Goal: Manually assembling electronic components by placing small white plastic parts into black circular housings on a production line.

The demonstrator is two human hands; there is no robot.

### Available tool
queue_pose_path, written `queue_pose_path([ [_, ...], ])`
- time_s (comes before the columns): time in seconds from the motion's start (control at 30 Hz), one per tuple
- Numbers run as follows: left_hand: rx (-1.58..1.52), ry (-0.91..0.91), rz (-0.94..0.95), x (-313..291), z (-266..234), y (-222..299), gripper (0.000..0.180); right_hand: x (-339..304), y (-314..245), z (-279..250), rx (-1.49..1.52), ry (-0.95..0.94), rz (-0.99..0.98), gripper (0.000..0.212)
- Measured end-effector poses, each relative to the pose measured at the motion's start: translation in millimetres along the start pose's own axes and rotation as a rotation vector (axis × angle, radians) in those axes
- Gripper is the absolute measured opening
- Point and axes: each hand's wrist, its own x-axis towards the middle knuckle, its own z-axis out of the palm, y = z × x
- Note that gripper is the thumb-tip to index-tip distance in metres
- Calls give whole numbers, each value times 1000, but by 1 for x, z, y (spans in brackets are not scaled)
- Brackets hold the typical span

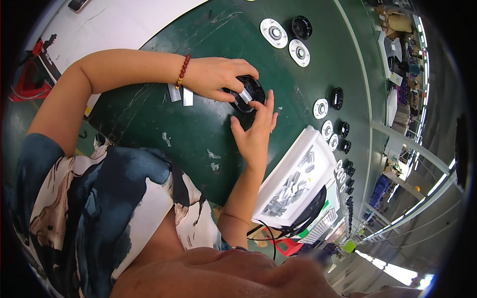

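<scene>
Between my hands, a black round ring-shaped part (256, 87) lies on the dark green mat, with a small silver block (245, 96) across it. From the left, my left hand (214, 78) grips the black part. Its fingers curl over the rim and one fingertip presses by the block; a red bead bracelet circles the wrist. My right hand (256, 130) comes up from below. One bent fingertip touches the block's lower end, while the thumb and other fingers are spread apart. Two flat silver pieces (188, 96) lie beside my left wrist.
A white tray (267, 197) of loose silver blocks stands beside my right forearm. White discs (274, 34) and black round parts (301, 28) lie along the green table (318, 49). Film scraps (213, 155) dot the mat. A white surface (114, 22) adjoins at upper left.
</scene>
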Motion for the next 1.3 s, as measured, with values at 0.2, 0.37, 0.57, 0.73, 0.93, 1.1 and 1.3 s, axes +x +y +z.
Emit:
queue_pose_path([
  [0.2, -78, -9, -76, 1, -9, 6, 31, 13, 10, 4, -3, 53, 21, 48],
  [0.37, -126, 153, -167, 0, -25, 1, 38, 22, 23, -11, 62, 129, 85, 45],
  [0.57, -144, -78, -280, -21, -72, -3, 27, 79, 125, -44, 81, 341, 59, 44],
  [0.73, -124, -234, -281, -47, -79, 9, 25, 134, 214, -65, -134, 486, 248, 52],
  [0.93, 48, -203, -141, -59, -60, 15, 18, 137, 217, -66, -701, 662, 343, 51],
  [1.1, 91, -152, -167, -69, -50, 22, 15, 85, 14, -7, -57, 124, -3, 28],
  [1.3, 69, -135, -118, -18, -49, -1, 16, 1, -52, 48, -101, -64, -194, 43],
])
